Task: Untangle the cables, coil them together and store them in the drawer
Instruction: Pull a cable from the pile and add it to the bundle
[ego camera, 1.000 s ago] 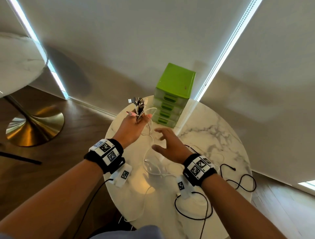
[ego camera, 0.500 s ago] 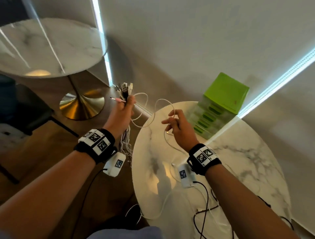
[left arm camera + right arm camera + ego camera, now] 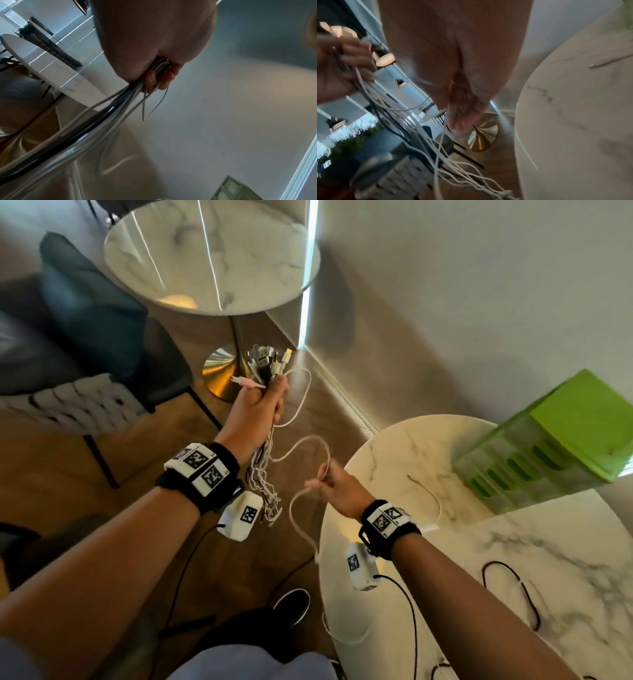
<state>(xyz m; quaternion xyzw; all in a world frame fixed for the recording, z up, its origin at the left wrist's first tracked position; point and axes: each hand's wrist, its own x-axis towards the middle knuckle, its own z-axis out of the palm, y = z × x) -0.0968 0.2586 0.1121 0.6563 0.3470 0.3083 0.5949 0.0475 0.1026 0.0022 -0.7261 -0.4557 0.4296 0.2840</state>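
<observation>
Moved since earlier frame: both hands swung left, off the counter [image 3: 513, 542], over the floor.
Left hand [image 3: 255, 405]: raised, fist clenched round cable bundle [image 3: 265, 474]; plugs [image 3: 267, 361] stick up above the fist, strands hang below the wrist.
Right hand [image 3: 337, 487]: lower, at the counter edge, fingertips pinching a white cable [image 3: 301, 446] looping up to the left fist.
Drawers [image 3: 548, 446]: green, on the counter, right.
</observation>
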